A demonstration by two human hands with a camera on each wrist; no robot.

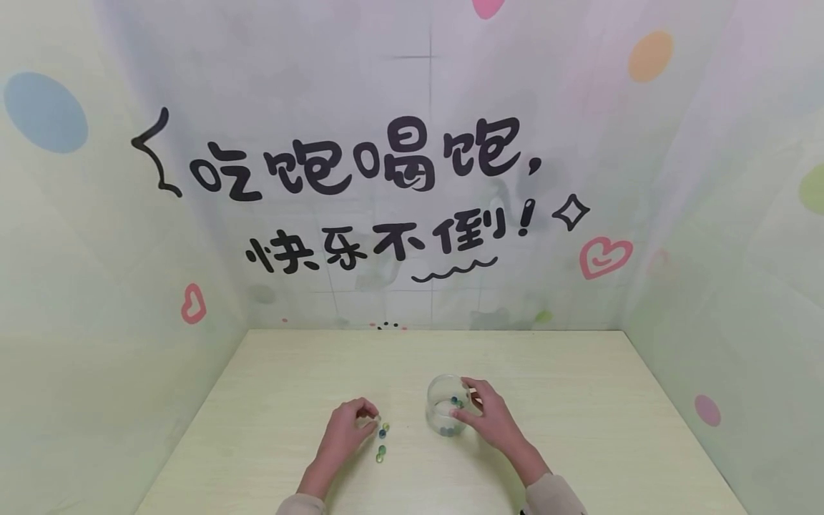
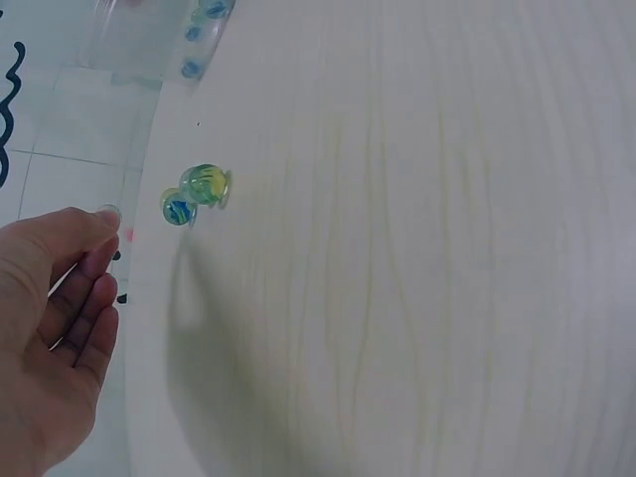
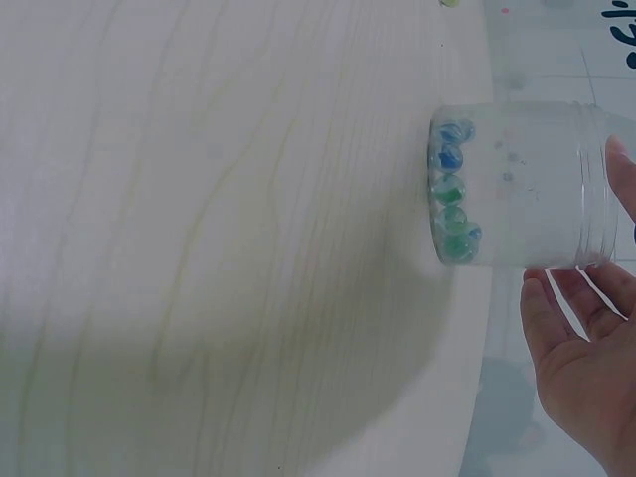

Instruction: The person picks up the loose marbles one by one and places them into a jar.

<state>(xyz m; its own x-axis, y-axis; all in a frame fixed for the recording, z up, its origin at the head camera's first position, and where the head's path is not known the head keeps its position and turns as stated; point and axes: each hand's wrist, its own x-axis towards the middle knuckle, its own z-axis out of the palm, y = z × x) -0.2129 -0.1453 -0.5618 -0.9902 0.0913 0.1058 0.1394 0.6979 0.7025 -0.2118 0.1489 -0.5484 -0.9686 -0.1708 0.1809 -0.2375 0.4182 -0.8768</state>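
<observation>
A clear jar [image 1: 438,411] stands upright on the table, with several blue and green glass marbles [image 3: 450,189] along its bottom. My right hand [image 1: 496,422] holds the jar from the right, its thumb on the near side and the fingers round the back; part of this grip shows beside the rim in the right wrist view. Just above the table, my left hand [image 1: 347,433] has its fingers curled in beside several loose marbles [image 1: 382,450]. Closest to its fingertips lie a yellow-green marble [image 2: 207,184] and a blue marble [image 2: 179,209], touching. Whether its fingertips pinch something is unclear.
The pale wood-grain table [image 1: 309,357] meets a printed back wall [image 1: 360,300] with black lettering. Printed side walls [image 1: 727,343] close it in on the left and right. The jar's mouth faces up with no lid on it.
</observation>
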